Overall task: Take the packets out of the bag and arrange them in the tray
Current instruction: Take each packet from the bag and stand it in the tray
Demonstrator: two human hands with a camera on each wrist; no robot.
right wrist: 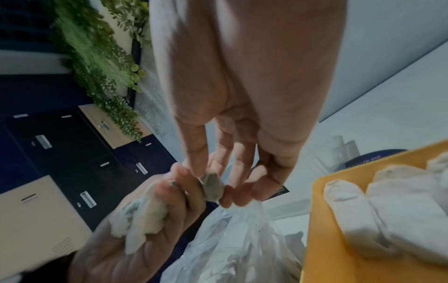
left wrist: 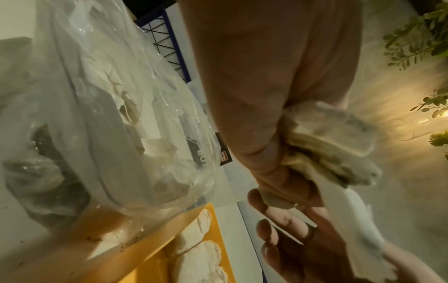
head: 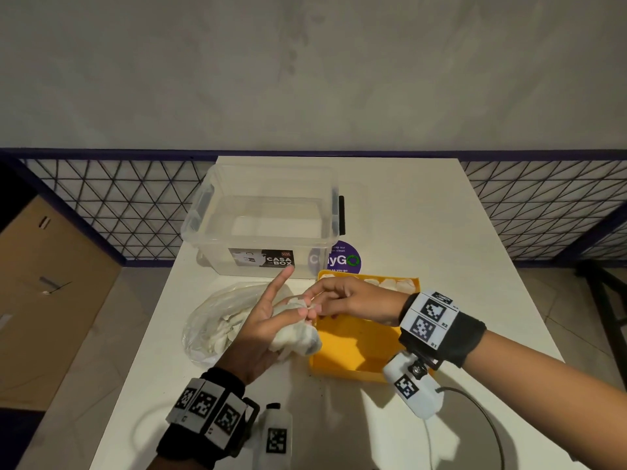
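My left hand (head: 268,320) hovers between the bag and the tray and grips a bunch of white packets (head: 295,340), with its index finger sticking out straight. My right hand (head: 322,301) reaches across the yellow tray (head: 359,347) and pinches the tip of one packet (right wrist: 212,185) at the top of that bunch, between thumb and fingers. The clear plastic bag (head: 217,317) lies on the table to the left with more white packets inside. Several packets (head: 393,284) lie in a row along the tray's far edge; the rest of the tray floor is bare.
A clear plastic storage box (head: 268,215) stands behind the bag and the tray, beside a purple round sticker (head: 346,261) on the white table (head: 441,266). A mesh railing (head: 118,205) runs behind the table, and a cardboard box (head: 51,300) stands on the floor to the left.
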